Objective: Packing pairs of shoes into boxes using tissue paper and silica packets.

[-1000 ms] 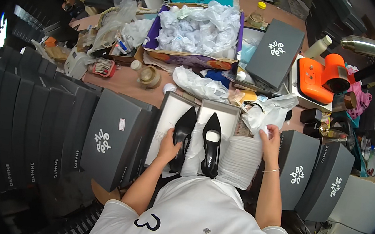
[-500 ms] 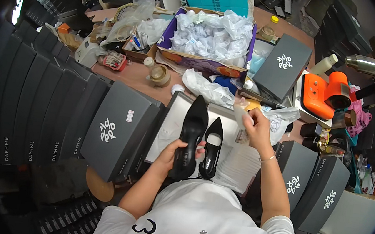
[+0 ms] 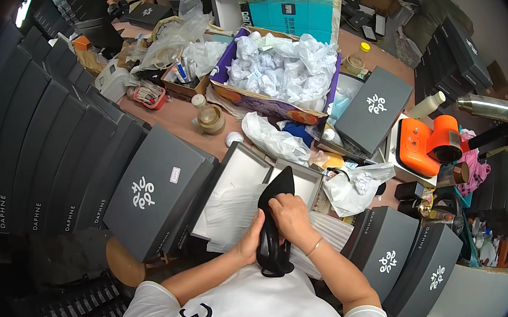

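Our right hand (image 3: 291, 219) has come over to join our left hand (image 3: 250, 240) at the black shoe (image 3: 269, 237). Grey boxes (image 3: 50, 155) stand left. Our left fingers grip the shoe, held before us; our right fingers bend over it, blocking part, so we can't tell if they pinch. Right, a crumpled white bag (image 3: 346, 198) lies on the worktop (image 3: 171, 119). White writing and one pale label (image 3: 175, 175) mark the boxes.

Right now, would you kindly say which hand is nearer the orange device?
Right: the right hand is at the black shoe, left of the orange device; the left hand is farther left.
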The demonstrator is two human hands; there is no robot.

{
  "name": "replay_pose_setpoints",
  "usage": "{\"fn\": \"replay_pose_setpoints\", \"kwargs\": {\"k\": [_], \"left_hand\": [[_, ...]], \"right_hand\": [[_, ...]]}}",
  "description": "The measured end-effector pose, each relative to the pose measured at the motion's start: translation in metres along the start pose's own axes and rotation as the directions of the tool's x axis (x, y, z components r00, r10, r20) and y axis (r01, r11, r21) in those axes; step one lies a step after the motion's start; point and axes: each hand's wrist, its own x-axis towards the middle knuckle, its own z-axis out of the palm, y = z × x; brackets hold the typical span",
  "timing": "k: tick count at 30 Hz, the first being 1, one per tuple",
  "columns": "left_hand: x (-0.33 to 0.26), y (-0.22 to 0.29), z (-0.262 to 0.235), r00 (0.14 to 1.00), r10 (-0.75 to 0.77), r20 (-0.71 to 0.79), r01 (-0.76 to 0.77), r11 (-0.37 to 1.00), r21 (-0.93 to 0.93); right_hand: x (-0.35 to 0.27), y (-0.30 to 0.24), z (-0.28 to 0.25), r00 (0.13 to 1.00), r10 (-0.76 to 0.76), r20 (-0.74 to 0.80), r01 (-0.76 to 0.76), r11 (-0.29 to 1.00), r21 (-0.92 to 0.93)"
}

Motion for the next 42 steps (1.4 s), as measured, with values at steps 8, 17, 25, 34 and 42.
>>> {"fn": "replay_pose_setpoints", "kwargs": {"k": [8,17,25,34,42], "left_hand": [[0.010,0.041,-0.045,0.949,0.159,-0.272,-0.140,0.986,0.088],[0.020,0.022,-0.087,0.690,0.716,-0.107,-0.123,0.262,0.957],[0.038,0.016,-0.112,0.777,0.623,-0.091,-0.151,0.324,0.934],[0.043,0.002,-0.118,0.794,0.580,-0.181,-0.134,0.458,0.879],[0.048,0.002,-0.122,0.806,0.574,-0.141,-0.160,0.442,0.883]], "right_hand": [[0.017,0.013,-0.008,0.997,0.081,-0.005,-0.073,0.928,0.366],[0.114,0.159,-0.102,0.847,0.455,-0.275,-0.369,0.875,0.312],[0.209,0.087,0.031,0.969,-0.217,0.118,0.159,0.915,0.372],[0.231,0.115,0.180,0.968,-0.159,0.193,0.161,0.987,0.001],[0.039,0.153,-0.021,0.796,0.533,-0.288,-0.509,0.846,0.158]]}}
